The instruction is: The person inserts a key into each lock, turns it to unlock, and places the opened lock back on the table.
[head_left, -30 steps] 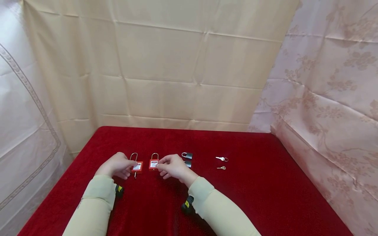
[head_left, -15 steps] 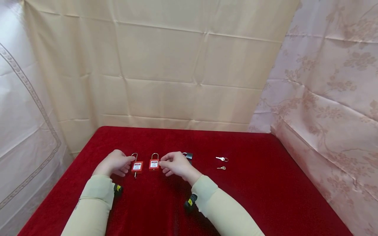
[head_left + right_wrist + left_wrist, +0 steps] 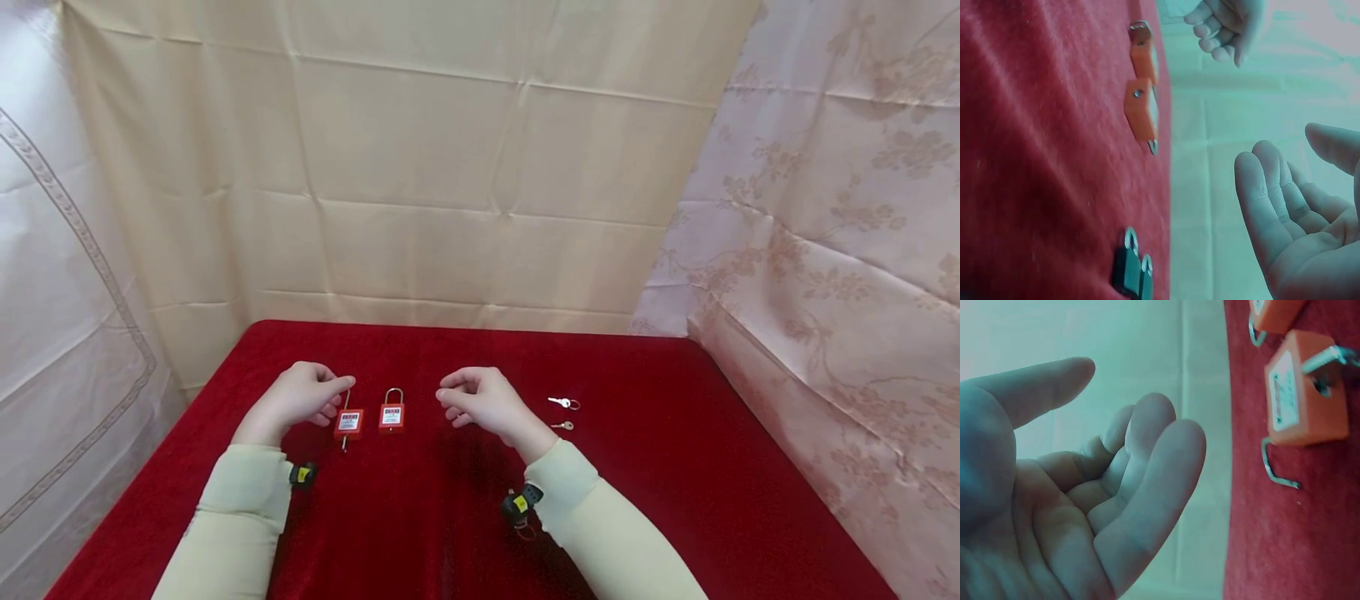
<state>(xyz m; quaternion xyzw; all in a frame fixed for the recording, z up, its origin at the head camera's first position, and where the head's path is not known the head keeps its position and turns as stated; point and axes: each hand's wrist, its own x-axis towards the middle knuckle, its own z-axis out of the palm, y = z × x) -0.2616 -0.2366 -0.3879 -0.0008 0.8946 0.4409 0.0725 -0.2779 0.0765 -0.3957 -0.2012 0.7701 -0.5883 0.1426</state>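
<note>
Two orange-red padlocks with white labels lie side by side on the red cloth. My left hand [image 3: 303, 396] is raised beside the left padlock [image 3: 348, 423] and covers part of its shackle in the head view. A small metal piece, perhaps a key, sticks out of that padlock's lower end. In the left wrist view, my left hand's fingers are loosely bent and hold nothing. My right hand [image 3: 491, 408] hovers to the right of the right padlock [image 3: 391, 417], its fingers relaxed and bare. Two dark padlocks [image 3: 1127, 269] show in the right wrist view; my right hand hides them from the head view.
To the right of my right hand lie a key on a ring [image 3: 562, 403] and a brass-coloured key [image 3: 562, 426]. The red cloth [image 3: 675, 483] covers the table. Cream and floral curtains [image 3: 420, 167] hang behind and at the sides.
Both hands have come away from the orange-red padlocks and risen. The right hand has moved right, now covering the dark padlocks in the head view. The padlocks and keys have stayed in place.
</note>
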